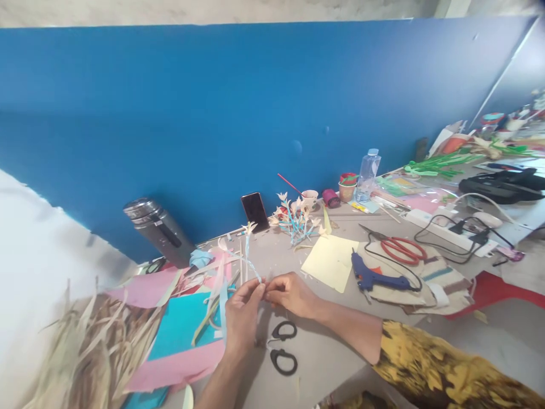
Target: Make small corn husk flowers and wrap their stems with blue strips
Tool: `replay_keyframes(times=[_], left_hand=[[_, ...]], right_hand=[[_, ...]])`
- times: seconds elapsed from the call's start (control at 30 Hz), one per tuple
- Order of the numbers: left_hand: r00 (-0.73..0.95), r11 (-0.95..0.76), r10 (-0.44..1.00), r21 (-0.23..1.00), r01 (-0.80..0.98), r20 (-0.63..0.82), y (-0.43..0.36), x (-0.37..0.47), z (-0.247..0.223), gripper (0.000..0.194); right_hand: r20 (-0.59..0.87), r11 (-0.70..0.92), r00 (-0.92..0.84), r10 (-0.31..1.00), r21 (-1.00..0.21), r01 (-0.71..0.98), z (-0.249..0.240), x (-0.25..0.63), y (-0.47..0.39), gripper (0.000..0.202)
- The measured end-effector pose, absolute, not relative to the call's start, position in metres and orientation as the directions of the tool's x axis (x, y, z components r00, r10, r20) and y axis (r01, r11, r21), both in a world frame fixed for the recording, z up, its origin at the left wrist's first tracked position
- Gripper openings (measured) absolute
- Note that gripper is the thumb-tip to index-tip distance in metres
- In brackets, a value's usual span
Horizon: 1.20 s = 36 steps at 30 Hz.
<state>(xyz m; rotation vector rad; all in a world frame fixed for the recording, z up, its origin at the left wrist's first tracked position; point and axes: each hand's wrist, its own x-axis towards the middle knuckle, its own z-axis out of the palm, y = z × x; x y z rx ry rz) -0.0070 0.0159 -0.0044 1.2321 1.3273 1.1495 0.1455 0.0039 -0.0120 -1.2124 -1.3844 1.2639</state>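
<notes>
My left hand (243, 318) pinches the lower end of a craft flower (250, 250), whose stem is wrapped in pale blue strip and whose tip is cream-coloured. The flower points up and away from me. Closed beside it, my right hand (293, 294) has thumb and finger together at the stem's end; what lies between them is too small to make out. A pale blue strip (223, 307) hangs by my left hand. Black-handled scissors (284, 347) lie on the table just below both hands. Further back stands a bunch of similar finished flowers (298, 218).
Left are dried husks (93, 346), turquoise paper (183, 324), pink paper (179, 366) and a thermos (159, 233). A phone (254, 211) leans on the blue partition (213, 113). Right are yellow paper (327, 261), a blue glue gun (374, 278), red-handled scissors (402, 250) and a power strip (447, 232).
</notes>
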Motion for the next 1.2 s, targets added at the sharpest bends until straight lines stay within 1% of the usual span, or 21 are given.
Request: replay_keyframes(times=[0.17,0.23,0.33,0.4,0.47,0.53,0.67,0.73,0.83,0.9,1.0,1.13,1.2], left_hand=[[-0.013,0.032,0.999,0.989,0.142,-0.031,0.017,-0.007,-0.007,0.034],[0.003,-0.017,1.0,0.984,0.177,0.017,0.016,-0.006,-0.006,0.029],[-0.02,-0.1,0.994,0.965,0.241,0.108,0.014,-0.005,-0.003,0.024],[-0.04,-0.14,0.987,0.951,0.275,0.157,0.013,-0.005,-0.002,0.025],[-0.055,-0.168,0.98,0.938,0.302,0.193,0.013,-0.005,-0.003,0.025],[-0.063,-0.188,0.974,0.928,0.322,0.219,0.013,-0.006,-0.005,0.024],[-0.057,-0.208,0.969,0.919,0.335,0.241,0.012,-0.006,-0.006,0.023],[-0.057,-0.2,0.971,0.922,0.331,0.232,0.011,-0.005,-0.005,0.024],[-0.047,-0.182,0.977,0.935,0.304,0.206,0.01,-0.004,-0.001,0.025],[-0.034,-0.176,0.981,0.946,0.272,0.193,0.009,-0.003,0.0,0.026],[-0.024,-0.165,0.984,0.959,0.23,0.175,0.009,-0.001,-0.001,0.024],[-0.012,-0.162,0.986,0.967,0.196,0.167,0.008,0.001,-0.002,0.023],[-0.017,-0.168,0.984,0.965,0.201,0.175,0.008,0.001,-0.001,0.021]], right_hand=[[-0.043,-0.039,-0.122,0.992,-0.999,0.036,-0.013,0.144,0.005,0.014],[-0.043,-0.038,-0.112,0.993,-0.998,0.044,-0.014,0.144,0.006,0.013],[0.029,0.038,-0.089,0.996,-0.993,0.109,-0.017,0.145,0.008,0.006],[0.051,0.058,-0.056,0.997,-0.988,0.145,-0.019,0.147,0.01,0.008],[0.033,0.037,-0.028,0.999,-0.989,0.143,-0.021,0.148,0.013,0.009],[0.022,0.025,-0.026,0.999,-0.991,0.128,-0.022,0.151,0.015,0.015],[0.129,0.127,-0.008,0.992,-0.966,0.226,-0.023,0.155,0.018,0.025],[0.17,0.163,0.003,0.985,-0.95,0.268,-0.021,0.157,0.018,0.031],[0.194,0.185,0.004,0.981,-0.94,0.288,-0.019,0.157,0.018,0.043],[0.206,0.193,0.009,0.979,-0.932,0.307,-0.019,0.156,0.018,0.045],[0.202,0.188,0.008,0.979,-0.924,0.333,-0.018,0.154,0.016,0.037],[0.181,0.182,-0.032,0.983,-0.933,0.309,-0.018,0.151,0.012,0.013],[0.193,0.203,-0.063,0.979,-0.929,0.309,-0.018,0.149,0.011,0.01]])
